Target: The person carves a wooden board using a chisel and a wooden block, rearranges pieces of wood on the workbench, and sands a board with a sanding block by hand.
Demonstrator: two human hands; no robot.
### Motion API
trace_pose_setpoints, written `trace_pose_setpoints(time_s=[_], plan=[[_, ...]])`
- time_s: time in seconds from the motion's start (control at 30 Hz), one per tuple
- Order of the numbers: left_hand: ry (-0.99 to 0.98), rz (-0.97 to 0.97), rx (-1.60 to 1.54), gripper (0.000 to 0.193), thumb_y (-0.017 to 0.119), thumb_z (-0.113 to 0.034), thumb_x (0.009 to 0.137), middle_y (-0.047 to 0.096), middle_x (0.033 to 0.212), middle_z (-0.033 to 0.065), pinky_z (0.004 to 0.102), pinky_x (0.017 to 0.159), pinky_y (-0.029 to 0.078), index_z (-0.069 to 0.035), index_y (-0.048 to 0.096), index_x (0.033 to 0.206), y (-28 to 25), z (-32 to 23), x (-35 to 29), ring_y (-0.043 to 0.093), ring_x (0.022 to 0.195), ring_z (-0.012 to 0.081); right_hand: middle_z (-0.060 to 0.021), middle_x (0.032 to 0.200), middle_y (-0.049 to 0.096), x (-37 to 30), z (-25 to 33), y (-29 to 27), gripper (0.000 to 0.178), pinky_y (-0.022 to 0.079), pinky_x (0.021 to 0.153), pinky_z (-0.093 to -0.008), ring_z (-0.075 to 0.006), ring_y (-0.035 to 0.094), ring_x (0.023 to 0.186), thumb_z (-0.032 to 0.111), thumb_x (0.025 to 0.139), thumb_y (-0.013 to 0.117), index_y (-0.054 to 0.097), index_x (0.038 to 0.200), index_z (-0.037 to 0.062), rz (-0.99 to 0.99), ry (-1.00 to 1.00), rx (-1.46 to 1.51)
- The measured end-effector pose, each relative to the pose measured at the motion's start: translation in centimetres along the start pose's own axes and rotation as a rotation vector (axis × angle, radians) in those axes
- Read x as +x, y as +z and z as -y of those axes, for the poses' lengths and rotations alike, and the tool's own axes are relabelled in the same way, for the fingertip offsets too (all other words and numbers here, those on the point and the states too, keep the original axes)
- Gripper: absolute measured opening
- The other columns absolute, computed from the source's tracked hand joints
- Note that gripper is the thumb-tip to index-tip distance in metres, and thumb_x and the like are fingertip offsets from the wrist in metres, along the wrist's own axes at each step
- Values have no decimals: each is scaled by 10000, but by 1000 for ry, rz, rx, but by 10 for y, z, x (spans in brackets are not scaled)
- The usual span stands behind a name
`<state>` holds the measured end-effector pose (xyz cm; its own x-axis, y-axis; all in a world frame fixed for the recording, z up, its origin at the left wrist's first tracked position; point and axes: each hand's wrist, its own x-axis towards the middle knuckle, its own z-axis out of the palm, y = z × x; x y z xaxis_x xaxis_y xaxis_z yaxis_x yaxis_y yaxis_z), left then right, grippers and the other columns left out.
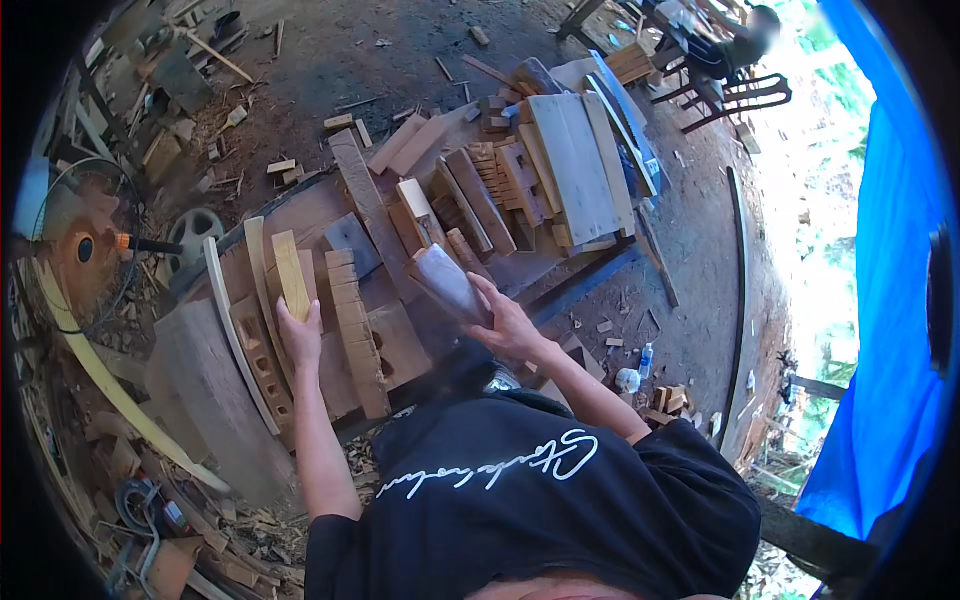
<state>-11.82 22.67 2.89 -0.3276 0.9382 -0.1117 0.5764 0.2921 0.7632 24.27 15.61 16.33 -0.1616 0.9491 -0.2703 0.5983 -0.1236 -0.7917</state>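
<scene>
My left hand (pixel 302 335) is closed round the lower end of a pale yellow wooden block (pixel 289 268), which points away from me over the left part of the workbench. Further right, my right hand (pixel 508 322) grips the near end of a thick wooden block (pixel 452 284) with a greyish-white upper face. Its fingers lie along the right edge, and the underside is hidden. Between the two hands lies a long notched wooden board (pixel 352 325). A curved wooden strip (pixel 262 285) runs just left of the yellow block.
Stacked boards (pixel 575 165) cover the bench's far right. A fan (pixel 85 245) stands at the left, near a spoked wheel (pixel 197 235). A plastic bottle (pixel 646 360) and wood offcuts lie on the dirt floor at right. A blue tarp (pixel 895 260) hangs beyond.
</scene>
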Motion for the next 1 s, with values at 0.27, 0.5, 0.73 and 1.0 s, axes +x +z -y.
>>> trace_pose_setpoints(time_s=[0.27,0.5,0.73,1.0], plan=[[259,-119,384,728,724,-337,823,462,1318,210,508,1017,350,-52,380,1398,16,-45,-6,439,1216,392,-249,1245,556,-21,-24,-35,865,428,1013,-408,-370,551,1173,229,742,765,309,1453,41,-252,196,72],[187,-14,378,778,737,-351,806,449,1273,240,512,1037,331,-30,362,1407,24,-50,-115,402,1223,423,-115,1017,629,-17,-93,-107,583,495,840,-334,-207,607,923,181,689,756,538,1200,5,-516,362,248],[-46,-42,422,804,764,-379,784,463,1224,263,514,998,344,-20,365,1382,46,-32,-156,442,1149,448,-30,865,597,-20,-161,-175,402,474,662,-284,-122,562,749,195,749,745,567,1062,17,-672,423,455],[25,-149,77,747,744,-380,822,471,1239,259,493,995,357,8,382,1347,90,-115,-127,449,1160,427,-42,894,608,-17,-182,-229,437,472,716,-284,-123,568,792,288,793,732,573,1072,-7,-789,441,617]])
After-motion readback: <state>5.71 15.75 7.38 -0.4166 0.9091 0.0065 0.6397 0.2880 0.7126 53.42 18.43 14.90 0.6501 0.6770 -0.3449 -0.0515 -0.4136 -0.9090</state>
